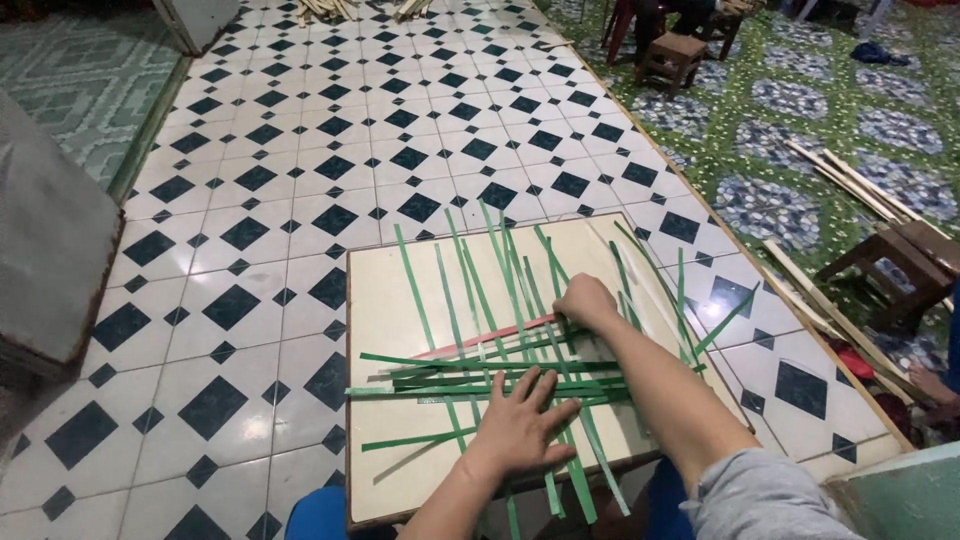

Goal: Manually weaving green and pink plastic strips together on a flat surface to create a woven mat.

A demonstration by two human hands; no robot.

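Left hand: we are pressing our left hand flat, fingers spread, on the crossing green strips.
Right hand: our right hand is curling loosely over upright strips beside a red strip; we cannot tell whether it is gripping one.
Strips: lying woven on the cream board.
Around: wooden stools, loose slats.
Floor: glossy diamond-patterned tiles.

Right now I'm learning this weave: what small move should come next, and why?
Probably slide the red strip snug against the woven green strips: the right hand pinches at its end while the left hand lies flat, pinning the weave on the board.
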